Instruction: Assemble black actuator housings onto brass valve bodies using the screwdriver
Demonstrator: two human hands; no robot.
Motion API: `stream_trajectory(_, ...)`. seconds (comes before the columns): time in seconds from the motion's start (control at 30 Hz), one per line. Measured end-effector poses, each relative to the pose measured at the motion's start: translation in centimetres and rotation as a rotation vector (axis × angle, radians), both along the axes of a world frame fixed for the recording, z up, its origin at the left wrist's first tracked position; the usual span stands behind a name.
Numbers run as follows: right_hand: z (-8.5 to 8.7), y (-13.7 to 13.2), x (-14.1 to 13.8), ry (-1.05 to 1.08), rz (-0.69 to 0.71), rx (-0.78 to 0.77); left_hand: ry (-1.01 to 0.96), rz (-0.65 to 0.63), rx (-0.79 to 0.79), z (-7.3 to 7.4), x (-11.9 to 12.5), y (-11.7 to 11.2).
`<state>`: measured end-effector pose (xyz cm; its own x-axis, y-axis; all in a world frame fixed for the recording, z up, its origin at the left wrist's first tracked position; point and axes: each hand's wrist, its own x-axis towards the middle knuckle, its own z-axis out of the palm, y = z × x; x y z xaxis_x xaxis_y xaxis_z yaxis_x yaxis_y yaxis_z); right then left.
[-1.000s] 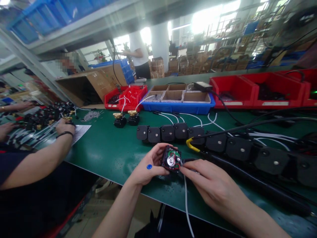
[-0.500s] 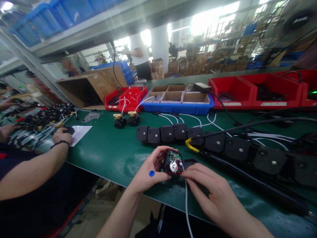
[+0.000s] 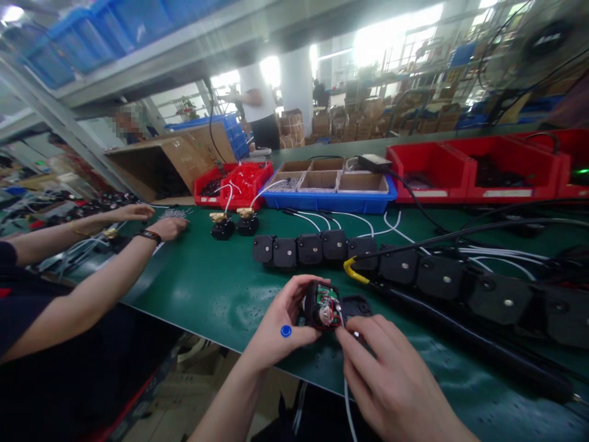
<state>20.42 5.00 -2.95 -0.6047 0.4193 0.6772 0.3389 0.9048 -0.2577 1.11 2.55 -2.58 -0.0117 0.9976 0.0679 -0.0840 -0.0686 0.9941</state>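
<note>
My left hand [image 3: 280, 325] is wrapped round a small open black housing [image 3: 314, 304], its open side turned toward me and to the right. A green circuit board, thin red wires and a round silvery part show inside. With thumb and forefinger together, my right hand [image 3: 386, 365] pinches a white cable [image 3: 348, 405] where it enters the housing's lower right edge. The cable hangs down past the table edge. Just beyond my right fingers lies a black cover [image 3: 356, 304] on the green table. A blue round mark [image 3: 286, 331] sits at the base of my left thumb.
A row of black housings [image 3: 310, 248] and a black tube with a yellow end [image 3: 356, 270] lie beyond my hands. Two brass-topped black units [image 3: 223, 227] stand further left. Blue [image 3: 331, 199] and red bins [image 3: 427, 175] line the back. A co-worker's hand [image 3: 170, 228] reaches toward small metal parts.
My right hand has shifted slightly down and its fingers are more curled at the cable. The housing has tilted a little. On the left, the co-worker's hands have moved to the small metal parts.
</note>
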Motion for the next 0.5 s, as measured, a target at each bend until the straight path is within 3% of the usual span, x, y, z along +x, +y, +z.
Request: stream_trajectory(0.5,-1.3,-1.4,0.9,-0.063,-0.135,0.112,0.262,0.123,0.041,-0.3,1.6,-1.1)
